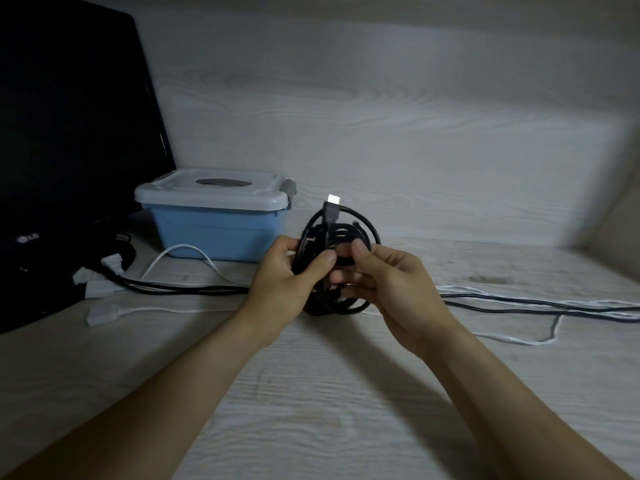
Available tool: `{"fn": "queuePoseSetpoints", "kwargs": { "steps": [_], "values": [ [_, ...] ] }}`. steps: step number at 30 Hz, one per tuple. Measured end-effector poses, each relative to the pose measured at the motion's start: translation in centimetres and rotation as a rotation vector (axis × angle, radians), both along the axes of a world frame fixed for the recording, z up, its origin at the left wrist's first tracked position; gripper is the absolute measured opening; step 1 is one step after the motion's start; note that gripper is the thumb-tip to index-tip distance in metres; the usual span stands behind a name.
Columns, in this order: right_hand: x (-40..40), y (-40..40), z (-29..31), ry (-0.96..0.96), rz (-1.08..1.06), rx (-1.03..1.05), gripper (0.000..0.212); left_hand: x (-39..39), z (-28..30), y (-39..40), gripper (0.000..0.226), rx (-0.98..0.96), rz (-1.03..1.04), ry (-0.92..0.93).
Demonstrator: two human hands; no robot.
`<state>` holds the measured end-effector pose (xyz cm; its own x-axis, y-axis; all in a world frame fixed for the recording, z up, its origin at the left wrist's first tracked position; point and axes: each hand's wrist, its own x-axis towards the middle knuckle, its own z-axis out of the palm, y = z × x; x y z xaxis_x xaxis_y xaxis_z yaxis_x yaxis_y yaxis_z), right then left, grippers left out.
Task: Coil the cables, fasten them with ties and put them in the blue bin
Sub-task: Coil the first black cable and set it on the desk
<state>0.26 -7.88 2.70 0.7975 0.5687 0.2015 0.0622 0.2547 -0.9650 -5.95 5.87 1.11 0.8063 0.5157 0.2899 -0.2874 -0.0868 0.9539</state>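
Observation:
I hold a coiled black cable [360, 223] upright above the middle of the table. Its metal-tipped plug [332, 206] sticks up from the top of the coil. My left hand [287, 278] grips the coil's left side, thumb across the loops. My right hand [388, 275] pinches the coil from the right, thumb and fingers curled at its centre. No tie shows plainly between the fingers. The blue bin [214, 233] stands behind and left of the coil, its grey lid [211, 192] shut on it.
A black monitor [69, 133] fills the far left. Loose black and white cables [540, 306] run across the table to the right, and more cables with white plugs [100, 289] lie at the left. A pale wall rises behind.

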Motion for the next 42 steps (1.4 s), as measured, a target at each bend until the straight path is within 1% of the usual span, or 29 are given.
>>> {"fn": "queuePoseSetpoints", "kwargs": {
  "steps": [2, 4, 6, 8, 9, 11, 12, 13, 15, 16, 17, 18, 20, 22, 23, 25, 27, 28, 30, 32, 36, 39, 42],
  "values": [
    [-0.2, 0.2, 0.2, -0.101, -0.080, 0.018, 0.028, 0.1, 0.5, 0.3, 0.014, -0.123, 0.109, -0.003],
    [0.0, 0.0, 0.4, -0.275, -0.183, -0.023, 0.027, 0.2, 1.1, 0.6, 0.008, -0.229, 0.137, -0.011],
    [-0.2, -0.3, 0.5, -0.388, -0.202, -0.045, 0.026, 0.0, 1.4, 0.8, 0.014, -0.248, 0.112, -0.001],
    [-0.5, -0.7, 0.8, -0.478, -0.223, -0.023, 0.029, -0.1, 1.5, 0.8, 0.016, -0.200, 0.092, 0.018],
    [-0.6, -0.8, 1.0, -0.530, -0.240, -0.013, 0.027, -0.1, 1.3, 0.9, 0.015, -0.145, 0.077, 0.035],
    [-0.7, -1.1, 1.2, -0.610, -0.218, 0.014, 0.013, 0.0, 0.9, 0.9, 0.012, 0.027, 0.054, 0.063],
    [-0.8, -1.2, 1.4, -0.638, -0.180, 0.012, 0.007, 0.0, 0.8, 0.9, 0.014, 0.104, 0.052, 0.067],
    [-0.8, -1.3, 1.5, -0.665, -0.149, -0.003, 0.008, 0.0, 0.7, 1.0, 0.018, 0.164, 0.050, 0.068],
    [-0.7, -1.5, 1.4, -0.738, -0.138, -0.030, 0.016, -0.2, 0.6, 1.1, 0.023, 0.264, 0.032, 0.067],
    [-0.6, -1.6, 1.5, -0.806, -0.163, -0.039, 0.015, -0.3, 0.7, 1.1, 0.025, 0.318, 0.009, 0.068],
    [-0.5, -1.6, 1.4, -0.892, -0.195, -0.046, 0.010, -0.4, 0.6, 1.1, 0.027, 0.377, -0.023, 0.073],
    [-0.3, -1.6, 1.4, -0.969, -0.229, -0.054, 0.003, -0.6, 0.6, 0.9, 0.026, 0.439, -0.059, 0.083],
    [0.1, -1.7, 1.7, -1.076, -0.293, -0.061, 0.007, -0.9, 0.8, 0.4, 0.020, 0.579, -0.129, 0.124],
    [0.3, -1.8, 2.0, -1.128, -0.316, -0.082, 0.010, -1.1, 1.1, -0.2, 0.017, 0.727, -0.180, 0.152],
    [0.4, -1.9, 2.1, -1.122, -0.302, -0.090, 0.009, -1.2, 1.2, -0.5, 0.016, 0.787, -0.194, 0.165],
    [0.6, -2.4, 2.2, -1.032, -0.276, -0.106, 0.006, -1.6, 1.6, -0.8, 0.017, 0.852, -0.217, 0.190],
    [0.9, -2.8, 2.2, -0.979, -0.271, -0.143, 0.010, -1.9, 1.8, -1.5, 0.022, 0.911, -0.240, 0.210],
    [1.1, -2.8, 2.2, -0.991, -0.265, -0.167, 0.010, -1.9, 1.8, -1.9, 0.025, 0.949, -0.244, 0.224],
    [1.0, -2.8, 2.3, -1.047, -0.261, -0.230, 0.013, -1.9, 1.9, -2.6, 0.042, 1.021, -0.228, 0.259],
    [1.0, -2.9, 2.2, -1.040, -0.258, -0.251, 0.016, -1.7, 1.8, -3.0, 0.051, 1.080, -0.207, 0.260],
    [1.3, -2.9, 2.1, -0.904, -0.249, -0.312, 0.019, -1.7, 1.5, -3.2, 0.036, 1.141, -0.204, 0.161],
    [2.0, -2.7, 1.8, -0.782, -0.226, -0.399, 0.023, -2.0, 1.2, -3.0, 0.037, 1.202, -0.130, 0.040],
    [2.3, -3.1, 2.2, -0.615, -0.099, -0.541, 0.027, -1.8, 0.6, -2.3, 0.039, 1.324, -0.003, -0.093]
  ]
}}
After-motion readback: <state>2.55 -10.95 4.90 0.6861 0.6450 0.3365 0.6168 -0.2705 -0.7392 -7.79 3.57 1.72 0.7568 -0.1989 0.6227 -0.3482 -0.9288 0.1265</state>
